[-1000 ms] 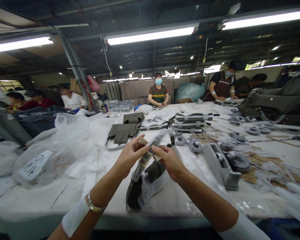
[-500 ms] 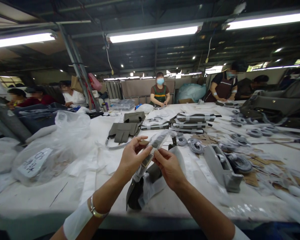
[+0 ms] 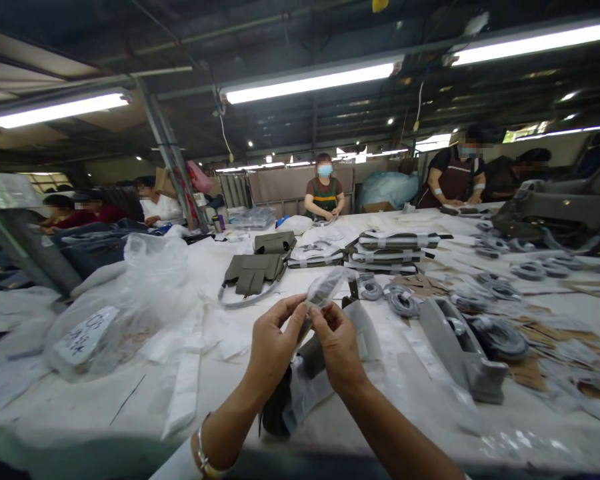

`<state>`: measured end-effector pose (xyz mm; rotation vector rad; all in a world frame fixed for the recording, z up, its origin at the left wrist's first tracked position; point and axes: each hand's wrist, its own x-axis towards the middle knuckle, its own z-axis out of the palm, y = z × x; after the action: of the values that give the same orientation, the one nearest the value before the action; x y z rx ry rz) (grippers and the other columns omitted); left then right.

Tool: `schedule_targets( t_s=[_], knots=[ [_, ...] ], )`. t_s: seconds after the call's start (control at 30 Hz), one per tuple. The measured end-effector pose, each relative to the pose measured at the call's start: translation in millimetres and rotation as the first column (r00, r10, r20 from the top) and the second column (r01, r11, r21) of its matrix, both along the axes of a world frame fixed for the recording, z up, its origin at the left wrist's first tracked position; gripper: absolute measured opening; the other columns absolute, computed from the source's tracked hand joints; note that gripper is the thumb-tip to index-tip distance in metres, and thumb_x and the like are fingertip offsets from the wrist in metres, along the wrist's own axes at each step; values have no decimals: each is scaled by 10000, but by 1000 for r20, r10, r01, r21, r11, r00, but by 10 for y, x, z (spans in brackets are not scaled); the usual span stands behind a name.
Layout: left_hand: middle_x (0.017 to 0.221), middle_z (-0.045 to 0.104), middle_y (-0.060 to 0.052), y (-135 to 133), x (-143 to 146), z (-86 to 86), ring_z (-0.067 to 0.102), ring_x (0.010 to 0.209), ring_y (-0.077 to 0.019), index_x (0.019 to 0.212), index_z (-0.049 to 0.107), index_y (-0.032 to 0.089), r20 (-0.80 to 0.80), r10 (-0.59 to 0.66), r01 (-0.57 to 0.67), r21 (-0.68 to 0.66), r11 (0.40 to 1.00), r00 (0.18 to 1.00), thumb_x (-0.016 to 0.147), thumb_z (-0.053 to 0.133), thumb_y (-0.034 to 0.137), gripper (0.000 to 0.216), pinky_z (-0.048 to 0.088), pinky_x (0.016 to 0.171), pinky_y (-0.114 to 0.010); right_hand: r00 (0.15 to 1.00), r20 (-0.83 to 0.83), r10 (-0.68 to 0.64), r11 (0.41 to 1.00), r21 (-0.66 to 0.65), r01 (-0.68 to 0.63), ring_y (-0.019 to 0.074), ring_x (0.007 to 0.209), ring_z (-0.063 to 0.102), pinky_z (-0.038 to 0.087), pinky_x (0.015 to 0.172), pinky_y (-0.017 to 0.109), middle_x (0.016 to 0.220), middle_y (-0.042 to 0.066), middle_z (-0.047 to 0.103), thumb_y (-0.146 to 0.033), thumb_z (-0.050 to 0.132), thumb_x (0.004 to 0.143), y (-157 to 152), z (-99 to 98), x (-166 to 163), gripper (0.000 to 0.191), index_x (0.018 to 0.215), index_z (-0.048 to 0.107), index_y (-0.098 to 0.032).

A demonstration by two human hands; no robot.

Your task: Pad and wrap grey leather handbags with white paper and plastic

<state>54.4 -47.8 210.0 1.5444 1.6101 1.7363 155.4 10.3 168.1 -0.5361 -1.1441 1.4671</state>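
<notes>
Both hands pinch a translucent wrapping (image 3: 325, 285) that runs round what looks like a bag strap, above the table. My left hand (image 3: 273, 337) is closed on it, thumb and forefinger together at the wrap's near part. Right beside it, my right hand (image 3: 341, 341) closes on the same wrapping, its fingertips almost touching the left ones. Beneath them lies a dark olive bag (image 3: 276, 403), partly covered by pale wrapping sheet and partly hidden by my hands and forearms.
Two olive bags (image 3: 253, 270) lie beyond my left hand, near stacked wrapped bag pieces (image 3: 393, 250). To the right are a grey tape dispenser (image 3: 460, 347), coiled straps (image 3: 403, 300) and brown card scraps (image 3: 530, 373). A plastic sack (image 3: 135, 293) sits left. Co-workers (image 3: 325, 190) stand across the table.
My left hand's raised fingers have come down and closed beside the right hand on the wrapping. The two hands are closer together. The view has shifted slightly.
</notes>
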Motion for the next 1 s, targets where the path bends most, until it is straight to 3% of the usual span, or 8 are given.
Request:
schedule_targets(
  t_s=[0.13,0.33,0.47,0.63,0.73,0.8,0.9,1.0],
  knots=[
    [1053,763,-34,34,-18,6,705,1006,-240,1014,748,238,-164,106,-100,45,994,981,904,629,379,215,542,923,-358,1000,9,-10,1000,13,10,156,725,543,460,701,274,722,-21,559,-460,707,838,-20,4,-17,269,956,663,-222],
    [1132,738,-76,11,85,-124,712,1012,-266,1165,712,250,-460,333,-258,220,941,823,954,546,317,276,570,907,-402,999,18,-47,998,34,46,167,728,537,449,708,288,706,-25,550,-478,692,850,-54,-37,-26,262,882,639,-223],
    [1339,629,-79,-36,188,-222,616,1211,-259,1377,564,253,-523,334,-223,264,938,785,979,468,258,409,521,1025,-412,999,16,-52,999,3,52,164,706,537,455,693,295,724,-14,594,-487,732,806,-60,-50,-18,296,786,612,-217],
    [1472,501,-99,-71,236,-269,478,1357,-277,1484,425,223,-591,300,-193,237,952,749,963,510,296,533,436,1120,-433,999,-21,35,999,-25,-36,182,738,580,478,731,313,721,1,628,-454,761,777,-54,-29,20,274,757,636,-210],
    [1515,450,-80,-105,209,-256,419,1401,-272,1495,407,236,-572,242,-160,190,969,784,960,525,333,556,379,1162,-433,998,-16,65,998,-20,-65,184,754,600,495,759,319,740,10,646,-439,749,797,-45,-5,66,260,748,648,-204],
    [1492,488,-65,-119,140,-213,441,1386,-264,1448,482,249,-507,159,-108,128,986,847,972,507,359,488,373,1163,-424,996,-23,85,996,-14,-85,190,800,621,505,816,332,791,22,672,-438,727,821,-36,25,108,240,807,685,-202],
    [1371,612,-60,-87,-39,-107,541,1296,-264,1326,609,257,-316,14,-16,-3,1000,949,958,544,426,411,412,1126,-423,986,-34,165,986,10,-165,215,892,648,504,902,365,876,36,703,-444,686,852,-27,93,173,254,949,732,-214],
    [1276,670,-96,7,-202,6,625,1178,-291,1276,636,220,-115,-134,119,-124,985,984,866,662,507,501,486,1037,-443,984,108,143,983,102,-154,225,914,646,503,879,352,895,35,713,-462,657,866,-27,174,230,264,945,757,-231]
  ],
)
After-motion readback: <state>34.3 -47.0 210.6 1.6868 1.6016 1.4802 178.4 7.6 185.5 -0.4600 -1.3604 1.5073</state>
